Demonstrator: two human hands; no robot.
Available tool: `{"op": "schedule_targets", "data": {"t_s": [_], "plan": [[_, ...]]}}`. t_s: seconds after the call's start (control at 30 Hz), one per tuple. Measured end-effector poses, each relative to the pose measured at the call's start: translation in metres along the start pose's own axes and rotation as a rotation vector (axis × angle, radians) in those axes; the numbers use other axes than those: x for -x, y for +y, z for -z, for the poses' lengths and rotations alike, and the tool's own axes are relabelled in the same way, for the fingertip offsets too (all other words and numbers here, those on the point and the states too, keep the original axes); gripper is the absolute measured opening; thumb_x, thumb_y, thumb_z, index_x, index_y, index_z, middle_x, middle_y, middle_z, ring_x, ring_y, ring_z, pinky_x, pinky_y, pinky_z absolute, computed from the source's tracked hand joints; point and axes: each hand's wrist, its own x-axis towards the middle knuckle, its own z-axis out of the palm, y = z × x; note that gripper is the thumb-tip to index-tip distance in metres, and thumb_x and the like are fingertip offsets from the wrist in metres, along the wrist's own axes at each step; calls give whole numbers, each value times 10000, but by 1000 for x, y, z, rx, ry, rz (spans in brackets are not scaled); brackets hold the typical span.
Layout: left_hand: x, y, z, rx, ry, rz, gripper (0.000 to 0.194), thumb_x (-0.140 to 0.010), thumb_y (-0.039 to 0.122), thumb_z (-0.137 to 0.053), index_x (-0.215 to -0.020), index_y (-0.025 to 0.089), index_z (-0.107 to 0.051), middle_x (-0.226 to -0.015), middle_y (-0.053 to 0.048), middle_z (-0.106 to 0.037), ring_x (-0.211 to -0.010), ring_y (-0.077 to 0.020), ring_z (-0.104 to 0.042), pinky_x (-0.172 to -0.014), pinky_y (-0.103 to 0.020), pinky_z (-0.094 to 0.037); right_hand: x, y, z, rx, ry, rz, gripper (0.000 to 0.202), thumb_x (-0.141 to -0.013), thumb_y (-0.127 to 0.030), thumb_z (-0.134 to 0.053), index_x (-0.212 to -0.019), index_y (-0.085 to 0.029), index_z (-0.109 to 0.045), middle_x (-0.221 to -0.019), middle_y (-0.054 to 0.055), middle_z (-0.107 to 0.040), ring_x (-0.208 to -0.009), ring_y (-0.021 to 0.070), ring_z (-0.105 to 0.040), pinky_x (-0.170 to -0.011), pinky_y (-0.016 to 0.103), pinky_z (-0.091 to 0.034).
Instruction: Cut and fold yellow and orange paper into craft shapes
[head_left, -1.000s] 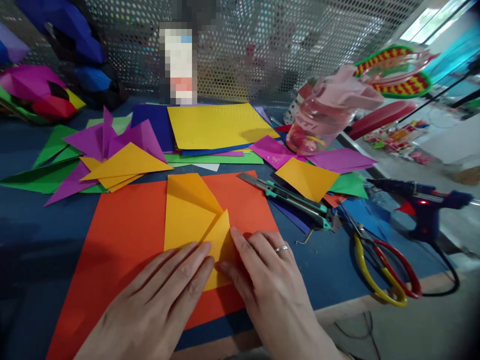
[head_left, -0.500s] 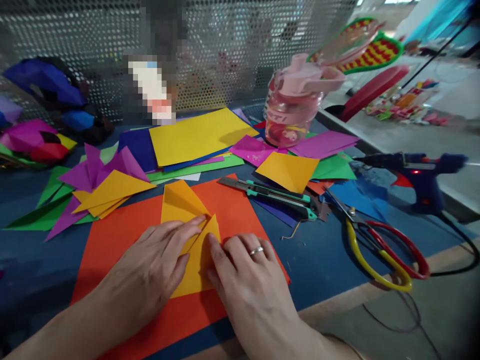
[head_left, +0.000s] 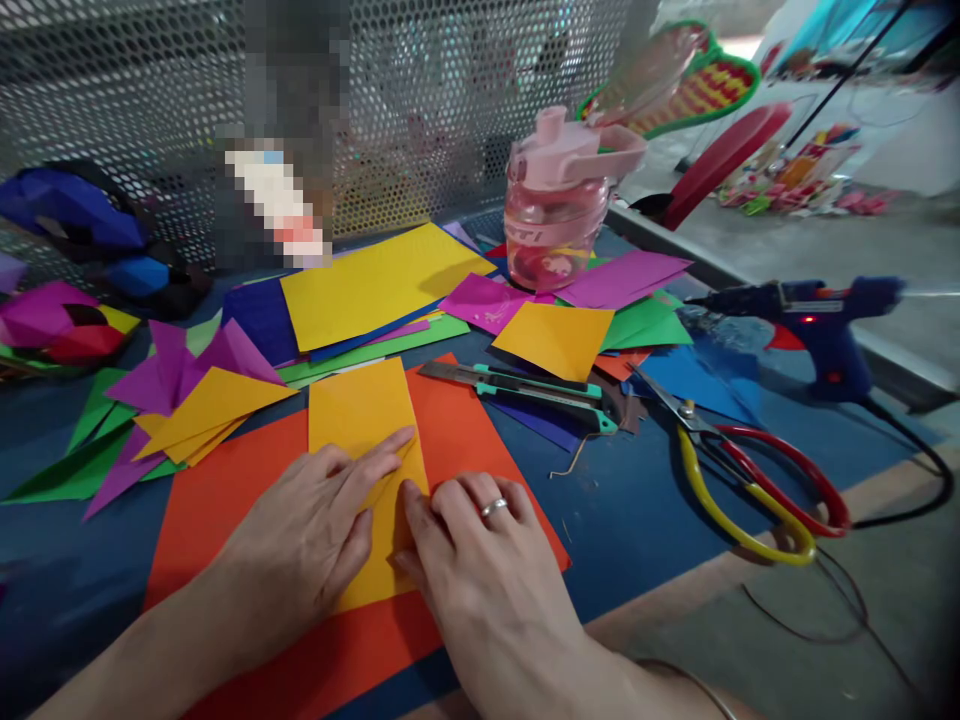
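A yellow-orange paper (head_left: 360, 400) lies flat on a larger orange-red sheet (head_left: 217, 480), its right side a straight edge. My left hand (head_left: 300, 535) rests on the left part of the yellow-orange paper, fingers stretched towards its right edge. With bent fingers, my right hand (head_left: 487, 560), a ring on one finger, presses on the same paper's right edge. Neither hand lifts the paper. Beyond the right hand lies a green and black utility knife (head_left: 540, 395), its blade pointing left.
Scissors (head_left: 697, 430) and a blue glue gun (head_left: 832, 330) lie at the right. A pink bottle (head_left: 555, 210) stands at the back near yellow sheets (head_left: 382, 285). Folded purple pieces (head_left: 191, 370) sit at the left. A perforated metal panel (head_left: 420, 120) rises behind.
The raised flap of the yellow-orange paper now lies flat, giving a straight right edge. Both hands stay on the paper. The whole view has shifted slightly.
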Motion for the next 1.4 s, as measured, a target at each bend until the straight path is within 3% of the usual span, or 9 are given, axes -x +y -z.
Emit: {"op": "schedule_targets", "data": {"t_s": [0.13,0.27,0.5,0.67,0.87,1.0,1.13,1.3,1.4], "plan": [[-3,0,-4,143,-27,130,455,-995,28,-388,-1413,104,-552,-1614,-141,-447,-1028,-274,-626,-827,-449,-439,0,0,-1,-1,-1,3,264,-891,-313,-775,-1086,-146,-713,-843,15,-612,-827,221,-485,-759,411,-370],[-2,-3,-8,290,-109,208,526,-1022,105,-343,-1516,217,-483,-1644,-31,-420,-1153,-249,-605,-855,-410,-416,1,0,-2,-6,3,12,265,-890,-297,-775,-1100,-149,-714,-850,18,-625,-851,226,-494,-781,404,-385],[0,-5,-5,266,-83,233,545,-1053,183,-316,-1574,298,-424,-1633,-8,-440,-931,-226,-595,-801,-386,-380,5,1,2,-79,-38,84,128,-996,-218,-611,-1065,-172,-708,-950,34,-678,-940,224,-568,-877,405,-448],[0,-4,-4,248,-114,203,535,-1065,217,-299,-1590,262,-394,-1671,-35,-372,-1041,-253,-601,-814,-397,-360,5,1,9,-161,-88,303,239,-1045,-134,-479,-1122,-125,-706,-1136,58,-723,-1105,189,-618,-1021,347,-455],[-1,-3,-1,167,-147,204,526,-1063,231,-302,-1576,242,-419,-1677,-19,-361,-943,-255,-575,-809,-410,-337,9,3,9,-200,-130,337,339,-1053,-100,-386,-1200,-93,-692,-1232,88,-732,-1166,209,-640,-1051,363,-486],[-3,0,3,119,-172,210,516,-1077,249,-309,-1583,254,-410,-1663,-18,-389,-919,-253,-567,-795,-407,-335,14,4,11,-233,-150,339,368,-1102,-231,-374,-1284,-103,-667,-1289,101,-718,-1231,237,-633,-1062,404,-498],[-6,5,7,53,-181,218,525,-1064,201,-338,-1582,229,-418,-1663,-16,-386,-932,-251,-574,-789,-410,-359,21,5,17,-250,-192,342,413,-1083,-428,-440,-1392,-222,-619,-1434,125,-632,-1315,293,-596,-1068,478,-506],[-7,10,11,24,-190,225,545,-1029,171,-387,-1571,204,-440,-1675,-23,-348,-987,-263,-604,-804,-425,-421,26,4,17,-256,-202,330,412,-1054,-467,-496,-1355,-231,-649,-1436,129,-624,-1362,316,-559,-1104,492,-487],[-4,11,11,77,-162,200,564,-989,153,-441,-1553,151,-450,-1675,-73,-341,-1173,-294,-603,-920,-453,-441,27,1,15,-249,-190,324,416,-1036,-485,-530,-1331,-223,-664,-1379,104,-663,-1330,324,-581,-1091,506,-497]]}}
